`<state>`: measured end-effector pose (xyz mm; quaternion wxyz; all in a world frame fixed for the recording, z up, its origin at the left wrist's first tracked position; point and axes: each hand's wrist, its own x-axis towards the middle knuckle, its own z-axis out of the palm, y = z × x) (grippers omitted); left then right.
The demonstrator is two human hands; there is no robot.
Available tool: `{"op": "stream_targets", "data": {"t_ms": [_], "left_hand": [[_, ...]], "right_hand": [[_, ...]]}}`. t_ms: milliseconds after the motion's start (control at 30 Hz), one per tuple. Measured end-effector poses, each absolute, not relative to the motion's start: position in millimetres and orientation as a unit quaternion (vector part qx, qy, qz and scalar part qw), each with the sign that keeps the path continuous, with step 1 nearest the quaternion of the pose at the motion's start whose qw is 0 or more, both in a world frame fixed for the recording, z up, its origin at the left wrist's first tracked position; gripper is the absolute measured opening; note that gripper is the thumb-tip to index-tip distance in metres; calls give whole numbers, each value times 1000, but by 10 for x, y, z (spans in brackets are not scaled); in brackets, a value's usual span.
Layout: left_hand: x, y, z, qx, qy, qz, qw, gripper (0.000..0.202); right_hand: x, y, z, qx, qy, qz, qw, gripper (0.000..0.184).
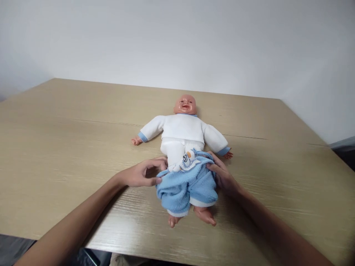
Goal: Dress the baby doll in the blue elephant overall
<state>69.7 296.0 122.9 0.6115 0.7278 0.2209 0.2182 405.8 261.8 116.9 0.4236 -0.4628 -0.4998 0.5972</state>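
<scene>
A baby doll (pixel 181 129) lies on its back on the wooden table (pixel 69 129), head away from me, in a white top. Fluffy light-blue trousers (pixel 188 186) with a small embroidered patch cover its legs, bunched at the hips; both bare feet stick out below. My left hand (pixel 142 173) pinches the trousers' waistband at the doll's left-hand side. My right hand (pixel 220 173) grips the waistband on the other side, fingers curled over the fabric.
The table's near edge runs below my forearms, with dark floor beneath it. A plain white wall stands behind the table. The table's right edge slopes off at the far right.
</scene>
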Motion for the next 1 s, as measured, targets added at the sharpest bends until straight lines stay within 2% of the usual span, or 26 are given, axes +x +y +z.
{"op": "stream_targets", "data": {"t_ms": [100, 267, 400, 567, 700, 833, 1000], "left_hand": [[660, 2966, 1147, 684, 270, 245, 632, 45], [688, 2974, 1027, 575, 320, 308, 687, 42], [741, 2990, 1098, 529, 311, 340, 713, 42], [838, 3139, 1460, 594, 296, 429, 613, 41], [966, 3372, 1603, 609, 300, 473, 562, 36], [970, 3563, 1446, 625, 363, 451, 523, 41], [833, 3554, 1169, 621, 424, 404, 521, 45]], "right_hand": [[4046, 2607, 1190, -466, -499, 598, 419, 32], [4056, 2637, 1205, -459, -513, 605, 401, 32], [4105, 2668, 1278, -433, -556, 584, 403, 29], [4092, 2793, 1518, -415, -616, 536, 401, 25], [4008, 3056, 1595, -405, -588, 555, 427, 22], [4008, 3275, 1457, -452, -536, 551, 453, 18], [4103, 3252, 1187, -474, -528, 553, 437, 18]]}}
